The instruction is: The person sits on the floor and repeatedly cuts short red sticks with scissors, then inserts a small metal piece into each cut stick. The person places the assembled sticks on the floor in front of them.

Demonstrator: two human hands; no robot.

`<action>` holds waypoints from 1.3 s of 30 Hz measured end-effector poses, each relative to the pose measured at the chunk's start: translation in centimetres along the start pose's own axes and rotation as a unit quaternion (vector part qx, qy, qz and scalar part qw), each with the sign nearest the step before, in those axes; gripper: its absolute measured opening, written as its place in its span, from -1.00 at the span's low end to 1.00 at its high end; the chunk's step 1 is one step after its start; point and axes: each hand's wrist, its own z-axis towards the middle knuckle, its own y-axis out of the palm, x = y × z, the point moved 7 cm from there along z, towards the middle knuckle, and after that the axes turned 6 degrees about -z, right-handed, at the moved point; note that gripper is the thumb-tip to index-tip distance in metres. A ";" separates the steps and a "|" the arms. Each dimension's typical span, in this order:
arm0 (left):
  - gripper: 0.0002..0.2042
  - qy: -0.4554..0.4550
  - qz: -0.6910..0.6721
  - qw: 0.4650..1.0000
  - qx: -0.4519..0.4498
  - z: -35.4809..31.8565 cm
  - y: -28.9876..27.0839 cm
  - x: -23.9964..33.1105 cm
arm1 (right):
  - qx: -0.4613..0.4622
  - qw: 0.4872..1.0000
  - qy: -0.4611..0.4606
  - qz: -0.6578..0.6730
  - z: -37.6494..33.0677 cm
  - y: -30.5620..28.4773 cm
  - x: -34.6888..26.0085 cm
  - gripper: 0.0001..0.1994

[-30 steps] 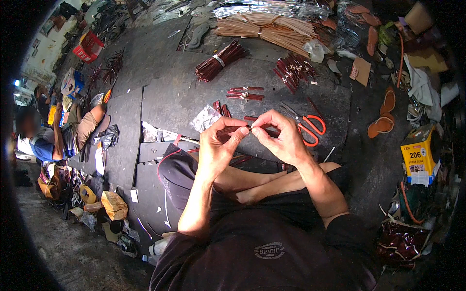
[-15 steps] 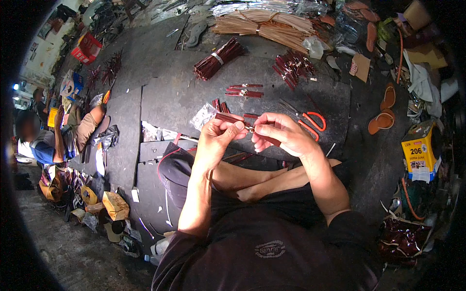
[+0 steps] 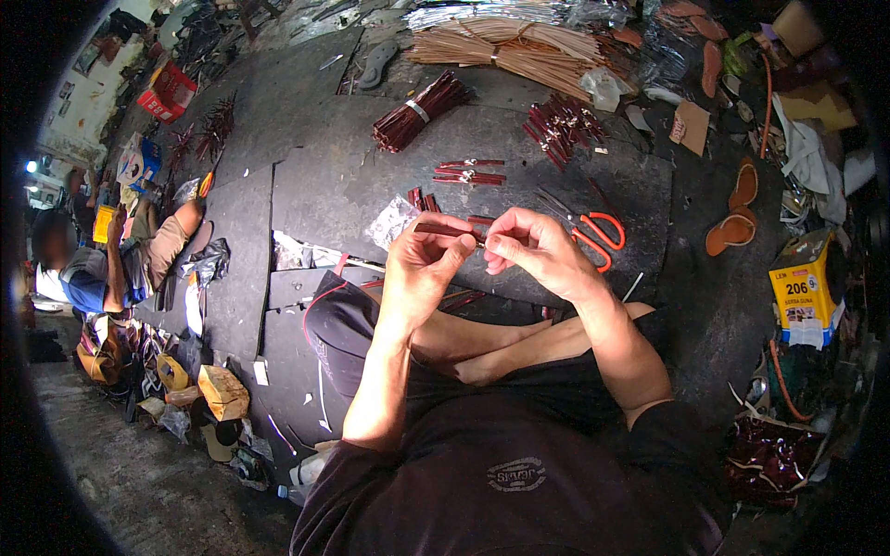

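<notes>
Thin dark-red strip (image 3: 443, 227), held level in front of the chest, above the crossed legs and the dark floor mat (image 3: 352, 176). Left end pinched between thumb and forefinger of the left hand (image 3: 422, 269), fingers curled narrow around it. Right end met by the right hand (image 3: 538, 250), fingertips closed tight on it (exact grip on the strip's tip hard to make out, too small). Hands close together, thumbs nearly touching.

Just beyond the right hand, orange-handled scissors (image 3: 593, 236) lying flat on the mat, blades pointing left. Behind the hands, a few loose dark-red strips (image 3: 422, 199) beside a clear plastic wrapper (image 3: 389, 221). Farther out on the mat, two small tied pairs of strips (image 3: 470, 172), a banded bundle of dark-red strips (image 3: 417, 113) lying at a slant, and a looser pile of red strips (image 3: 561, 125) to its right. At the far edge, a large sheaf of tan strips (image 3: 519, 51).

To the right, well apart, a brown sandal sole (image 3: 737, 218) and a yellow carton (image 3: 802, 287). Far left, another person (image 3: 102, 269) seated on the floor among clutter.
</notes>
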 end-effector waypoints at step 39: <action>-0.80 -0.037 -0.048 0.994 0.094 0.0 0.1 -2.6 | 0.013 0.998 0.046 0.047 0.5 -1.3 0.9 -0.75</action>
